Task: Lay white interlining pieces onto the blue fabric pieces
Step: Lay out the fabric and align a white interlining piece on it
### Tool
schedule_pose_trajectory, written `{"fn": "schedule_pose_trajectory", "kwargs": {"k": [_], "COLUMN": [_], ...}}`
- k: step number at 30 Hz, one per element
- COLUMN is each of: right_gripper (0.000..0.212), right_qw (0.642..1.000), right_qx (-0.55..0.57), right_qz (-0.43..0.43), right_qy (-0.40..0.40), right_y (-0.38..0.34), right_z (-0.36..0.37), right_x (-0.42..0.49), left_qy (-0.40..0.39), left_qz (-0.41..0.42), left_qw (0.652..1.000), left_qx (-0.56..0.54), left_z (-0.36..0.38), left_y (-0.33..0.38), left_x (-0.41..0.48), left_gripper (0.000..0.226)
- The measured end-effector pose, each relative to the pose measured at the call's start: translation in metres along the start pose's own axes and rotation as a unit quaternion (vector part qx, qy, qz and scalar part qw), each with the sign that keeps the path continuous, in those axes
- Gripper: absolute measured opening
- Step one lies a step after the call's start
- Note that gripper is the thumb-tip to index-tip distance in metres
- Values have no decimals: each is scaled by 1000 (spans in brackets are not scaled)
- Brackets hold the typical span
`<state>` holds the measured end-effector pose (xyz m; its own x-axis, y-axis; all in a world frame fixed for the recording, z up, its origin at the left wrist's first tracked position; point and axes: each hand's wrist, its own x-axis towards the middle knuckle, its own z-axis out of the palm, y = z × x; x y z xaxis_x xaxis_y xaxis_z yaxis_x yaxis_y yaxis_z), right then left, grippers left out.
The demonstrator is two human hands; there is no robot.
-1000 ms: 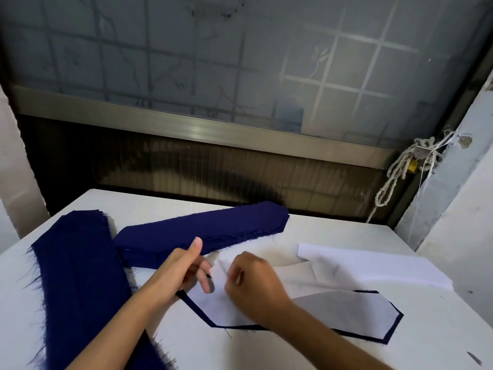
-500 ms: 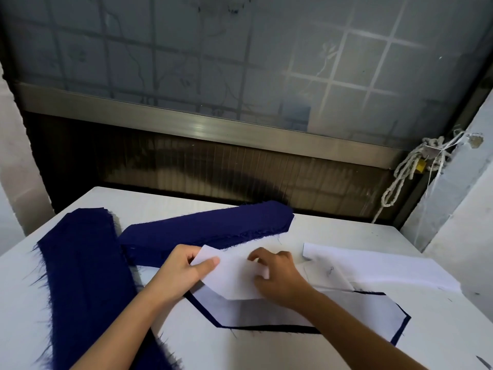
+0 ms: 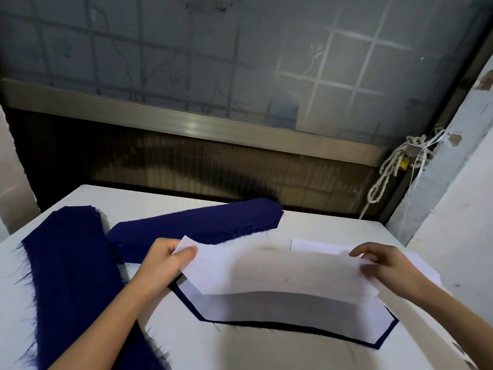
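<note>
Two ends of interlining piece (image 3: 280,271) pinched: left hand (image 3: 162,263), right hand (image 3: 384,265) | long axis left-right | over blue fabric piece (image 3: 385,340)

Soft, dim daylight filters through the frosted window (image 3: 186,62) far beyond the hands, and the wall (image 3: 186,166) under it is nearly black. The white table (image 3: 266,351) is evenly lit. A grey shadow lies beneath the interlining piece (image 3: 266,268) held between the left hand (image 3: 160,263) and the right hand (image 3: 384,263). Wide-angle distortion bends the edges, and the right hand looks slightly blurred.
</note>
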<state>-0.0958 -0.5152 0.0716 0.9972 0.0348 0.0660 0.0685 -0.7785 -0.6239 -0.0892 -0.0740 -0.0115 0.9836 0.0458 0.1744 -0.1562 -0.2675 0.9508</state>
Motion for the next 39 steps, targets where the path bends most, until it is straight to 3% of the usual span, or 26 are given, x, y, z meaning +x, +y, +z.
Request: {"fn": "schedule_pose_trajectory", "kwargs": {"k": [5, 9, 12, 15, 21, 35, 39], "right_gripper": [27, 27, 27, 28, 33, 37, 49], "right_qw": [996, 994, 987, 975, 955, 957, 951], "right_qx": [38, -10, -35, -93, -195, -177, -192], "right_qz": [70, 82, 80, 67, 62, 114, 103], "right_qy": [40, 75, 135, 190, 217, 200, 219], "right_y": [16, 28, 36, 46, 50, 37, 39], "right_z": [2, 29, 52, 69, 79, 73, 71], "right_x": [-19, -33, -41, -47, -50, -57, -55], "left_qy": [-36, -58, -62, -59, -49, -35, -40], "left_qz": [6, 33, 41, 58, 84, 86, 110], "left_qw": [994, 959, 939, 929, 912, 901, 889], "left_qx": [104, 274, 336, 362, 400, 424, 443], "left_z": [0, 1, 3, 3, 3, 5, 5], "left_y": [-7, -13, -13, -14, -15, -12, -6], "left_x": [-1, -4, -5, -4, -5, -7, -9], "left_gripper": [46, 41, 37, 34, 35, 30, 12]}}
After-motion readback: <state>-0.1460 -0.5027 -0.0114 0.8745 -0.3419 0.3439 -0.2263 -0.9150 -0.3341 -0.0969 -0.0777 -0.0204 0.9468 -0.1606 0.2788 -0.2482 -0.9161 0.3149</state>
